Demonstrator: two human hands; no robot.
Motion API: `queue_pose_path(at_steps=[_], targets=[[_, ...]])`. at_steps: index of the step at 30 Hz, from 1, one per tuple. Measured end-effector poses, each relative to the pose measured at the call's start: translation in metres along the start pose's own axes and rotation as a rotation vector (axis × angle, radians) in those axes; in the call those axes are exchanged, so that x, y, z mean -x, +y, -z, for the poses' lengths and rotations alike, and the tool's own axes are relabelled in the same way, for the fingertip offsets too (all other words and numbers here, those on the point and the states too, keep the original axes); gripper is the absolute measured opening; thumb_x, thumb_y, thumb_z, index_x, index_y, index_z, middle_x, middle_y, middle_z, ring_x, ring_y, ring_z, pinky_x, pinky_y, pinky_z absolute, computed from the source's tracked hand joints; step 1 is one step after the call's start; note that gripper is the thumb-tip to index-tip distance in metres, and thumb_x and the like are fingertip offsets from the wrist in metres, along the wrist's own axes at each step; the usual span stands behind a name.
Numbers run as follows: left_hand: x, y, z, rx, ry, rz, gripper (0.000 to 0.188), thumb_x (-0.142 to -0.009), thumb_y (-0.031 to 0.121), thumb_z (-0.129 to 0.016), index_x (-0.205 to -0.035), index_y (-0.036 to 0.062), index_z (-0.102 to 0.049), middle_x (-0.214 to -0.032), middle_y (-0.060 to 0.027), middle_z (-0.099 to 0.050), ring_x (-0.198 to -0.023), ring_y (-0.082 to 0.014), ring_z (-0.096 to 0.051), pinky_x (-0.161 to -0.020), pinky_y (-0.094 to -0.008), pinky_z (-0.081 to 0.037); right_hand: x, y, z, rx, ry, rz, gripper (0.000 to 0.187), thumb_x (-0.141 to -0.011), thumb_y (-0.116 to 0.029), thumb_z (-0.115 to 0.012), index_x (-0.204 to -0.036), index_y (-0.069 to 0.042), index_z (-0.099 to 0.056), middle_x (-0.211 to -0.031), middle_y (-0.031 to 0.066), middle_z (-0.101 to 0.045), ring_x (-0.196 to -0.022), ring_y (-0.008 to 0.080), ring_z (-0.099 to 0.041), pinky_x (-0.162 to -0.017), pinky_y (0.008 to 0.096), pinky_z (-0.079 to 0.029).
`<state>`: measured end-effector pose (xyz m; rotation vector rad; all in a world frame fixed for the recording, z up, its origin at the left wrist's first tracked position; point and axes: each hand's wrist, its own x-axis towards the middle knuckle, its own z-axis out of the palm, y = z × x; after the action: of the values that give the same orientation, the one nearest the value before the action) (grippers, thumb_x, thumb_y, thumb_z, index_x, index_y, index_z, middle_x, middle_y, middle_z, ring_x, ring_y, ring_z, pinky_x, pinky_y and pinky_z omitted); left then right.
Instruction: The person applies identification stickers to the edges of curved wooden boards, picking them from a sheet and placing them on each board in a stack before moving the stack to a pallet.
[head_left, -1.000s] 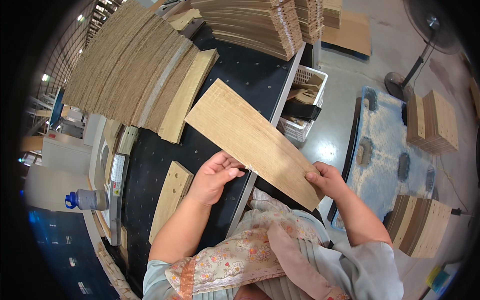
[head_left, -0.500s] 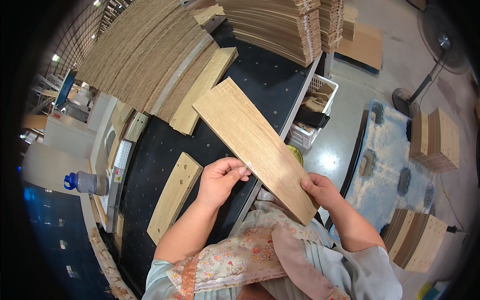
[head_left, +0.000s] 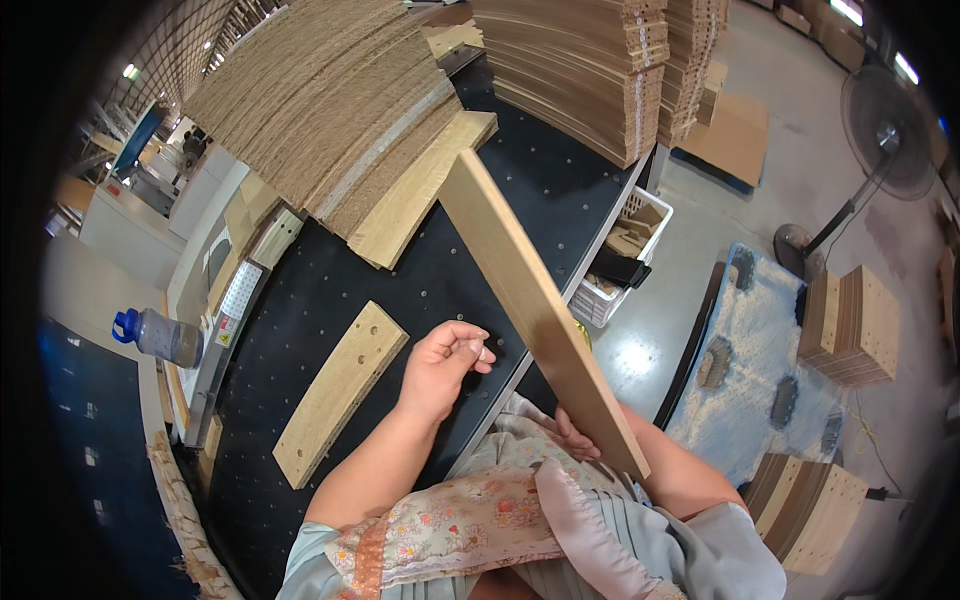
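A long wooden board (head_left: 525, 290) slants across the middle, tilted so that one broad face and a long edge show. My right hand (head_left: 577, 436) grips it near its lower end; its fingertips show at the left side, and the board hides the rest of the hand. Left of the board and apart from it, my left hand (head_left: 440, 368) is closed, thumb pressed to the fingers. Anything in that pinch is too small to make out. Beside my left forearm, a drilled wooden panel (head_left: 340, 395) with slightly curved sides lies on the black worktable (head_left: 420, 285).
Stacked boards (head_left: 330, 110) stand at the far left of the table, with more stacks (head_left: 560, 70) at the far right. A white crate (head_left: 655, 215) with wood offcuts sits beyond the table's right edge. On the floor are a dusty blue pallet (head_left: 750, 345) and a standing fan (head_left: 885, 140).
My right hand has turned the board, bringing a long edge into view. My left hand, formerly at the board's side, is now apart from it, still pinched. The view has shifted slightly.
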<state>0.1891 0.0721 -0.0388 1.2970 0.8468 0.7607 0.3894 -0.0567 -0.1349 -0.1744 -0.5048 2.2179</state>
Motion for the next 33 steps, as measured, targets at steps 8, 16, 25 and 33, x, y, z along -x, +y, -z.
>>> queue_pose_path(at_steps=[8, 16, 25, 33], targets=[[-0.007, -0.039, -0.071, -0.143, -0.309, 0.155, 0.025, -0.09, 0.006, -0.048, -0.114, 0.0042, -0.054, -0.1, -0.0056, -0.063, -0.087, -0.0196, -0.061, -0.077, -0.0304, -0.05, 0.003, -0.012, -0.037, -0.267, -0.22, -0.011, 0.079, -0.075, -0.072, -0.039, -0.082, 0.006, -0.05, -0.055, 0.0082, -0.044, -0.043, 0.014, -0.04, -0.042, 0.0231, -0.033], [-0.023, -0.117, -0.062, -1.252, -0.462, -0.498, 0.062, -0.08, 0.008, -0.047, -0.138, 0.0142, -0.029, -0.14, -0.0161, -0.03, -0.128, -0.038, -0.029, -0.102, -0.0425, -0.031, 0.025, -0.022, -0.038, 0.234, 0.22, 0.078, 0.049, -0.088, -0.048, -0.048, -0.078, 0.0, -0.054, -0.057, 0.0066, -0.049, -0.042, 0.0135, -0.044, -0.036, 0.0229, -0.031], [-0.007, -0.061, -0.041, 0.465, -0.33, 0.246, 0.049, -0.084, 0.003, -0.052, -0.13, 0.0035, -0.037, -0.117, -0.0101, -0.053, -0.114, -0.0226, -0.048, -0.095, -0.0357, -0.04, 0.011, -0.028, -0.028, 0.798, 0.821, 0.21, 0.036, -0.089, -0.035, -0.056, -0.098, 0.0, -0.06, -0.086, 0.0009, -0.06, -0.078, 0.0091, -0.054, -0.071, 0.024, -0.045], [0.012, -0.04, -0.014, 0.474, -0.389, -0.01, 0.049, -0.087, 0.007, -0.054, -0.131, 0.0046, -0.035, -0.118, -0.0056, -0.05, -0.106, -0.0156, -0.05, -0.091, -0.0313, -0.04, -0.009, -0.025, -0.006, 0.888, 0.935, 0.374, 0.028, -0.087, -0.027, -0.062, -0.092, 0.0, -0.059, -0.083, 0.0021, -0.06, -0.077, 0.0085, -0.053, -0.071, 0.0246, -0.045]])
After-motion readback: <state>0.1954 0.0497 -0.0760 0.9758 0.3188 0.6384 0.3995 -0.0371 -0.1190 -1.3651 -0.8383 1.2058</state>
